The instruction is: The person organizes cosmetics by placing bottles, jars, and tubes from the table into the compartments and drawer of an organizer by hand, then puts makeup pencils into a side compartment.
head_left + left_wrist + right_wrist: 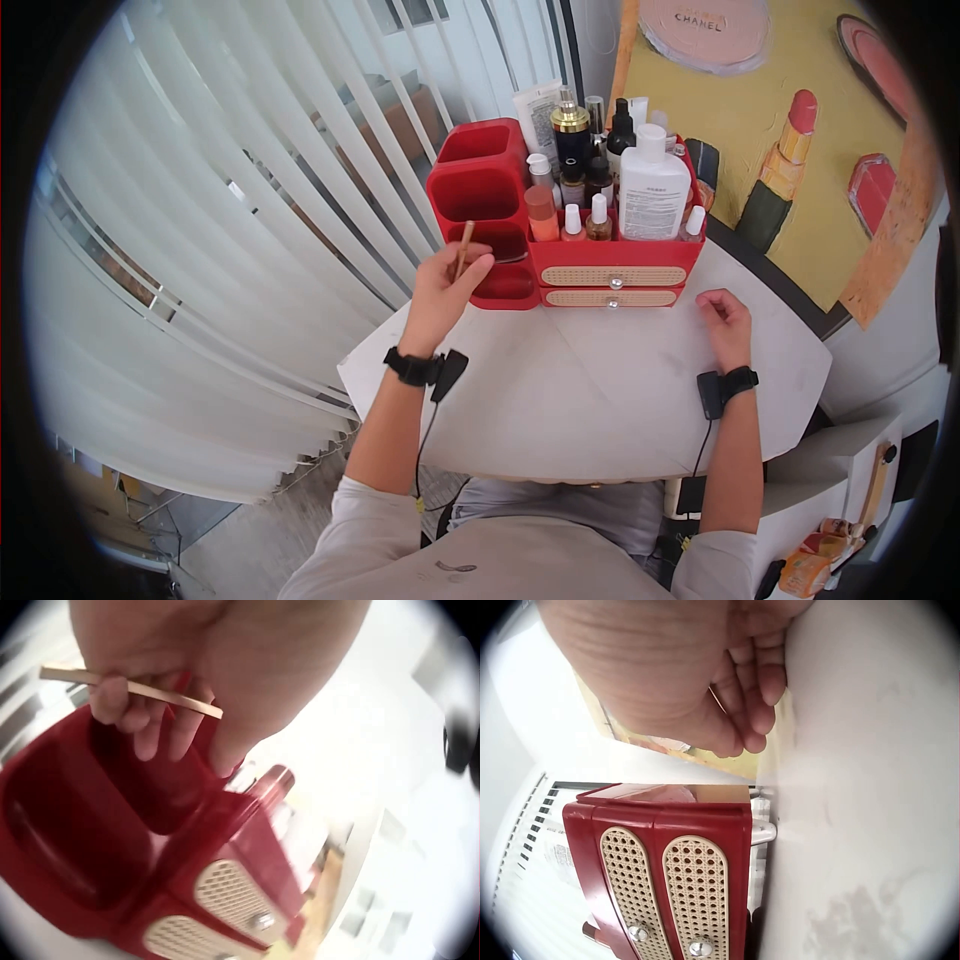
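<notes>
My left hand (447, 287) pinches a thin tan stick (464, 246) between thumb and fingers, held just in front of the open left compartments of a red cosmetics organizer (480, 195). In the left wrist view the stick (135, 690) crosses my curled fingers above a red compartment (82, 825). My right hand (725, 320) rests on the white table (590, 390), fingers loosely curled and holding nothing, to the right of the organizer's two cream drawers (612, 276). The right wrist view shows those drawers (667, 892) close by and my fingers (754, 690) against the tabletop.
Several bottles and tubes, including a large white pump bottle (654, 190), fill the organizer's right section. White vertical blinds (220, 200) hang on the left. A painted yellow cosmetics panel (800, 130) stands behind on the right. A white drawer unit (850, 480) sits at lower right.
</notes>
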